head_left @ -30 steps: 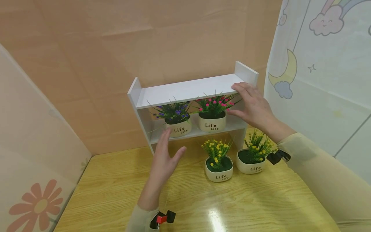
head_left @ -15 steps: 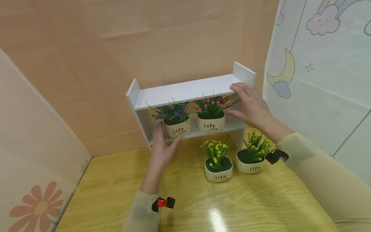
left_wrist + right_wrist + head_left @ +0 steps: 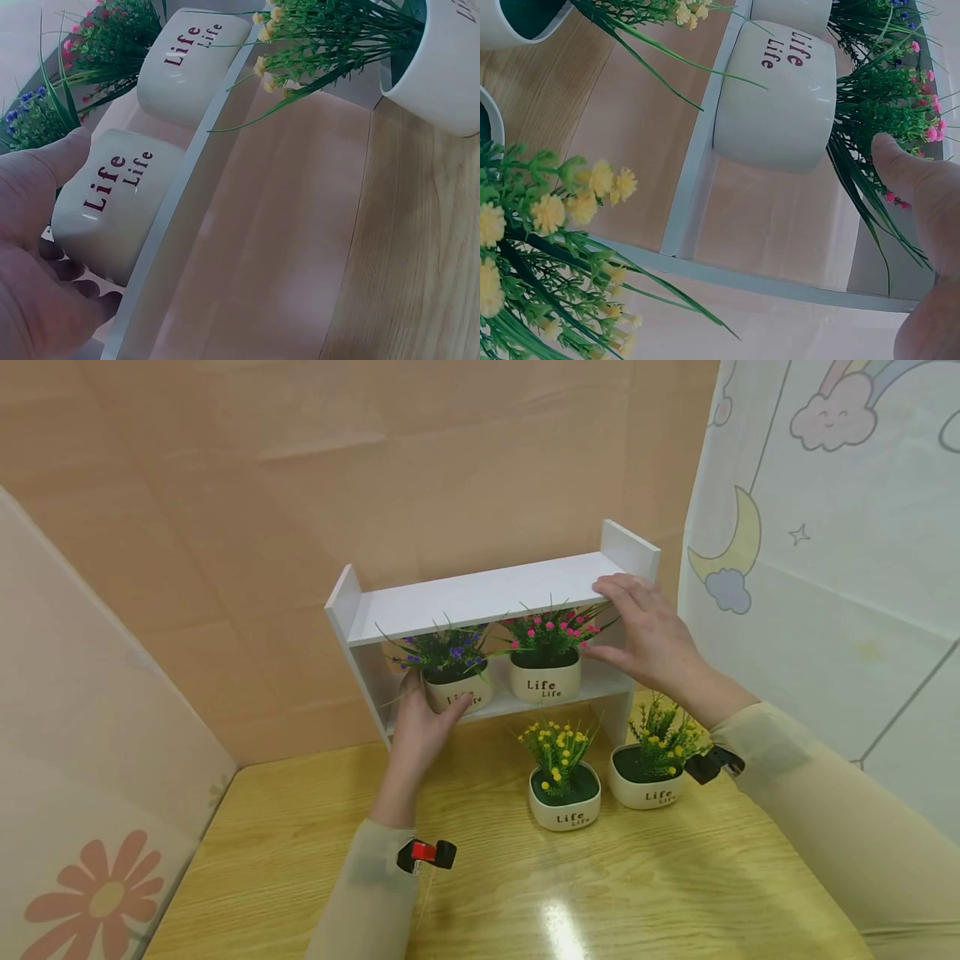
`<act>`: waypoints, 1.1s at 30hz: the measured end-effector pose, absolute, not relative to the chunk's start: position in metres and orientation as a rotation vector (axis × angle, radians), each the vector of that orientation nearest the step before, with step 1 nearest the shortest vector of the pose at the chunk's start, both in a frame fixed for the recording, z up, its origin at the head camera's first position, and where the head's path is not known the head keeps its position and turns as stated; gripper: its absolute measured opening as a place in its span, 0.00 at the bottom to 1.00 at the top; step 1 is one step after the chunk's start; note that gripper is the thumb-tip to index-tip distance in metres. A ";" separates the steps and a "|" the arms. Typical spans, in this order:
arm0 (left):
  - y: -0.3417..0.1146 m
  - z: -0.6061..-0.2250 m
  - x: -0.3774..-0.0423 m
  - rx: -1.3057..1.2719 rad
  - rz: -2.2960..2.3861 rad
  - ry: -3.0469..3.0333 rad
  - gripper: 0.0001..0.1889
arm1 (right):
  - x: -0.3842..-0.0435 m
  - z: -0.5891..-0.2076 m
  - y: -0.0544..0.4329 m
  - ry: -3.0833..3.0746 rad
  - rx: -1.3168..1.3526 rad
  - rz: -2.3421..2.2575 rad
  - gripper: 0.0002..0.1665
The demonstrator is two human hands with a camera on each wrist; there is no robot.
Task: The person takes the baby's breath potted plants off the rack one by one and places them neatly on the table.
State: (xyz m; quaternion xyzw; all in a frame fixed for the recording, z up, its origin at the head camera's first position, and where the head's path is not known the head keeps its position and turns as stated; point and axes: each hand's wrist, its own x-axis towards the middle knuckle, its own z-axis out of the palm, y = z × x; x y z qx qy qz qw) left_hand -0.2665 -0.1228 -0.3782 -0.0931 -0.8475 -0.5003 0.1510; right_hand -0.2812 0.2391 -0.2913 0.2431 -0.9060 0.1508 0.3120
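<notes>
A white two-tier shelf (image 3: 480, 597) stands against the back wall. On its lower board sits a cream flowerpot with purple flowers (image 3: 480, 689), marked "Life". My left hand (image 3: 420, 727) grips this pot at its left end, thumb across the front and fingers around the far side, as the left wrist view also shows. Beside it on the same board is a matching flowerpot with pink flowers (image 3: 546, 681). My right hand (image 3: 648, 627) rests its fingers on the right end of the top board. Its thumb (image 3: 889, 150) extends below the board, at the pink flowers.
Two cream flowerpots with yellow flowers stand on the wooden table (image 3: 300, 860) in front of the shelf's right half: one nearer the middle (image 3: 564, 814), one farther right (image 3: 648, 793). Printed cloth walls (image 3: 832, 568) enclose the table's sides.
My left hand has moved up and in to the purple-flowered pot, its thumb closing onto the front. The right hand stays on the top board. The view has shifted slightly.
</notes>
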 end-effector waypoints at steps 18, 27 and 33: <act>-0.121 -0.374 -0.277 -0.169 -1.445 -2.510 0.62 | -0.282 -0.293 0.240 -2.367 0.675 0.388 0.59; -0.121 -0.374 -0.279 -0.191 -1.483 -2.484 0.60 | -0.283 -0.293 0.241 -2.347 0.692 0.380 0.60; -0.121 -0.376 -0.281 -0.177 -1.498 -2.490 0.61 | -0.283 -0.293 0.240 -2.345 0.693 0.380 0.60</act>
